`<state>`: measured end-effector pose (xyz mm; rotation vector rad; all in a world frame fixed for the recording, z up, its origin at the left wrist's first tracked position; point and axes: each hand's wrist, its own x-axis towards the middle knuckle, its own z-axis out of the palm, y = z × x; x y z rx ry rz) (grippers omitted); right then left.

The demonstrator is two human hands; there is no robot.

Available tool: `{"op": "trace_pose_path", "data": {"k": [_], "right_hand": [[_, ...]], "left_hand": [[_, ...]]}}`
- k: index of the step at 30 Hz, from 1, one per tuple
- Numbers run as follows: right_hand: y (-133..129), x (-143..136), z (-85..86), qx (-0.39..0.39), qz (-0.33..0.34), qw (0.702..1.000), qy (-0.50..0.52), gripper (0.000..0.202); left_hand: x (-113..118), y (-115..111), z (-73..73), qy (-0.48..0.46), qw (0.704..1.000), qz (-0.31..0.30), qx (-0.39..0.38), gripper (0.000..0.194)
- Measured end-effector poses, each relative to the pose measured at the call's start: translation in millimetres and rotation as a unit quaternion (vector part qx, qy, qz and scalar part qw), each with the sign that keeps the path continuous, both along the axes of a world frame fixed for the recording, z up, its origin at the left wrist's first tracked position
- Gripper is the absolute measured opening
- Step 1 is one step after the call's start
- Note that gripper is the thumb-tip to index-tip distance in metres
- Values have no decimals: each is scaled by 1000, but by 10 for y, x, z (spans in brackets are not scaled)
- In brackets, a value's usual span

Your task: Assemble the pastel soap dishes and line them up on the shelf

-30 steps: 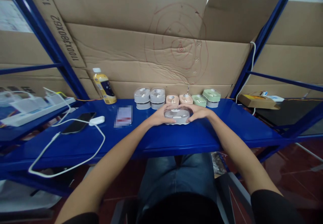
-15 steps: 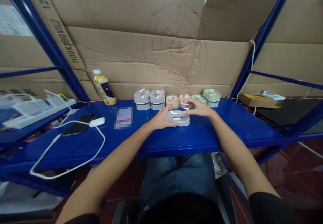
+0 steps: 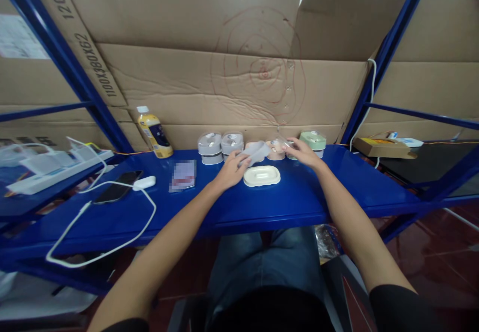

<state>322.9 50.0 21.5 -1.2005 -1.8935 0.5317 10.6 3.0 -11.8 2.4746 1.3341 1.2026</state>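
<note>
My left hand (image 3: pixel 231 170) is closed on the edge of a grey, thin-walled plastic cover (image 3: pixel 258 152), held tilted above the blue tabletop. A clear plastic lid (image 3: pixel 285 143) is in my right hand (image 3: pixel 305 154), gripped between thumb and fingers in front of the back row. Below and between both hands, an oblong cream-white base (image 3: pixel 262 176) with a raised middle rests on the table, untouched. Behind the hands stand small round-cornered cases: grey ones (image 3: pixel 209 146), a peach one (image 3: pixel 276 152) and a green one (image 3: pixel 314 140). The grey cover and right hand partly hide some of them.
A yellow bottle (image 3: pixel 155 133) stands at the back left. Nearer lie a blurred card or packet (image 3: pixel 183 174), a dark phone (image 3: pixel 119 186) and a looping white cable (image 3: pixel 101 260). A power strip (image 3: pixel 62 169) is far left; blue shelf posts (image 3: pixel 391 47) and cardboard (image 3: pixel 168 82) enclose the table.
The grey cover has come up off the cream-white base, lifted leftward in my left hand. My right hand has moved back and slightly right with the clear lid.
</note>
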Motion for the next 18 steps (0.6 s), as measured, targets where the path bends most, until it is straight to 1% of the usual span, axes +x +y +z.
{"op": "trace_pose_path", "data": {"k": [2, 3, 5, 7, 9, 12, 14, 15, 18], "right_hand": [[11, 11, -1, 5, -11, 1000, 13, 62], [9, 10, 0, 7, -14, 1000, 19, 61], [-12, -3, 11, 9, -13, 999, 28, 60], [-47, -23, 32, 11, 3, 1000, 26, 61], [-82, -44, 51, 18, 44, 999, 13, 65], [-111, -83, 51, 7, 154, 988, -26, 75], [-117, -122, 30, -14, 217, 975, -55, 81], [-119, -146, 16, -22, 238, 969, -66, 83], [-136, -229, -21, -29, 264, 960, -83, 87]], "left_hand": [[-51, 29, 25, -33, 999, 36, 14, 46], [-63, 29, 34, -37, 998, 44, 19, 46], [-55, -1, 42, -22, 999, 37, 19, 46], [-8, -64, 39, 17, 1000, 6, 7, 46], [61, -138, 23, 62, 998, -30, -4, 45], [161, -216, -17, 104, 992, -65, -12, 45], [206, -227, -53, 93, 992, -74, -35, 54], [222, -220, -72, 74, 993, -76, -52, 62], [249, -174, -124, -13, 993, -73, -94, 95]]}}
